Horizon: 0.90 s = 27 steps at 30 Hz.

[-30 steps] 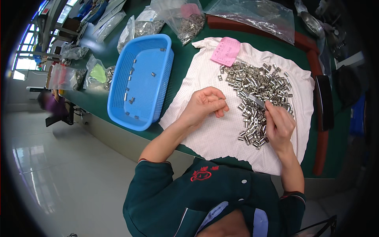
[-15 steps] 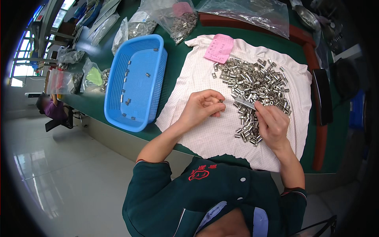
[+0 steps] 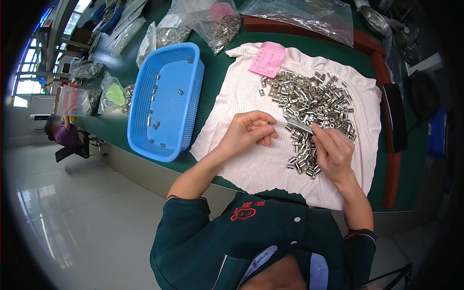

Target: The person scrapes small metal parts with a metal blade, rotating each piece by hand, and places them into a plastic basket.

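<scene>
My left hand (image 3: 246,133) is above the cloth (image 3: 227,121), its thumb and fingertips closed in a pinch on a small metal sleeve (image 3: 270,123), mostly hidden by the fingers. Just to the right, my right hand (image 3: 334,150) grips a small knife (image 3: 299,126) whose pointed grey blade is directed left toward the left fingertips. Blade and sleeve are apart. Beneath and beyond the knife lies a loose heap of short, shiny metal sleeves (image 3: 314,99), spread over the pale dotted cloth.
A blue plastic basket (image 3: 193,104) with several metal sleeves stands to the left. A pink paper slip (image 3: 268,59) lies on the cloth's far edge. Bags of parts (image 3: 224,30) line the back. At right are a black phone-like slab (image 3: 395,118) and a red-brown rail (image 3: 390,181). Someone sits far left.
My left fingertips have shifted very slightly. The right hand, the knife and the heap look the same.
</scene>
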{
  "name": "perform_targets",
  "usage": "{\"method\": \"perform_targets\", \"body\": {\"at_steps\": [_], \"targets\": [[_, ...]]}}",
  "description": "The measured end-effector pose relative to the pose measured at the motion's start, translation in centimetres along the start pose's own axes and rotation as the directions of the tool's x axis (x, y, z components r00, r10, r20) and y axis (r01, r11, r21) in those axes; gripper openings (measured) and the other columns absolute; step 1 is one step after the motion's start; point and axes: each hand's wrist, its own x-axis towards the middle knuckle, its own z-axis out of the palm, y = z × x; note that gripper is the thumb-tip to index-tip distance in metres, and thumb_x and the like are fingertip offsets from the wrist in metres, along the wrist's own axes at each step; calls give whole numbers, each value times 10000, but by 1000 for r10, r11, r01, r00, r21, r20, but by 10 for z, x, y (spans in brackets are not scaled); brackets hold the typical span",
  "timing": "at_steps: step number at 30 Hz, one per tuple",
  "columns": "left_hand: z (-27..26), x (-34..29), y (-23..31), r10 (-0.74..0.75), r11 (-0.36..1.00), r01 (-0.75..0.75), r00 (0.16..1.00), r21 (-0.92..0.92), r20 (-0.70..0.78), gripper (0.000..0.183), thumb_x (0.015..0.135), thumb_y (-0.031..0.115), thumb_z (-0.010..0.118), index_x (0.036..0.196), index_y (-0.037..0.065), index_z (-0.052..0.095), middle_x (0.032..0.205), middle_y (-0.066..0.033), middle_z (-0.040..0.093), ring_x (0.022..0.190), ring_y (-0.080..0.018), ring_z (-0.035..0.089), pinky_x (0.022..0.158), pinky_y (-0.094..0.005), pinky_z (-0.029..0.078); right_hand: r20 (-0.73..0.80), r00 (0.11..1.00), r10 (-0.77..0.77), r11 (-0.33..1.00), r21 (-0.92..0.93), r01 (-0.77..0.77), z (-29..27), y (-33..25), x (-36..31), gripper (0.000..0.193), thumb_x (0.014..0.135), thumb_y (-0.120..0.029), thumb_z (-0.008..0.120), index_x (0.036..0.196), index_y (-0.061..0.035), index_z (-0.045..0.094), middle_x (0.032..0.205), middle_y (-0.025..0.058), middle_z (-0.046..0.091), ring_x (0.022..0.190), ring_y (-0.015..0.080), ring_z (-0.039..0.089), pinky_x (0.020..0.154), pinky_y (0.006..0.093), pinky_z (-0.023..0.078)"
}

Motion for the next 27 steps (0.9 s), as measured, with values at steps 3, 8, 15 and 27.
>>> {"method": "perform_targets", "body": {"at_steps": [3, 8, 15, 27], "targets": [[-1, -1, 0, -1, 1000, 1, 1000, 4, 17, 159, 849, 18, 506, 991, -37, 550, 774, -110, 627, 586, -90, 571, 544, -203, 472, -1, 1000, 0, 1000, 3, 0, 0, 0, 0, 287, 668, 8, 644, 952, -24, 619, 647, 76, 531, 529, 205, 527, 447, 304, 408], [0, -1, -2, 16, 1000, -16, 999, -15, 28, 170, 859, 57, 506, 1003, -21, 548, 787, -84, 628, 609, -81, 573, 551, -196, 467, -5, 1000, -2, 1000, 3, 2, 0, -1, 0, 285, 667, 10, 645, 949, -24, 620, 646, 76, 531, 526, 205, 526, 446, 304, 407], [-1, 0, -3, 51, 996, -47, 997, -70, 50, 187, 851, 26, 508, 1028, -32, 527, 839, -105, 620, 665, -97, 586, 613, -209, 486, 0, 1000, -6, 1000, 4, 6, 2, -2, -1, 279, 672, -7, 649, 949, -34, 624, 646, 67, 532, 523, 197, 524, 453, 298, 409], [2, -2, 0, 37, 999, -36, 999, -32, 32, 194, 839, 7, 518, 1026, -42, 536, 814, -111, 622, 652, -99, 577, 615, -216, 490, 51, 998, -24, 997, 72, 21, 7, -8, -4, 288, 674, -15, 647, 959, -44, 619, 615, 51, 506, 512, 188, 516, 451, 298, 410]]}}
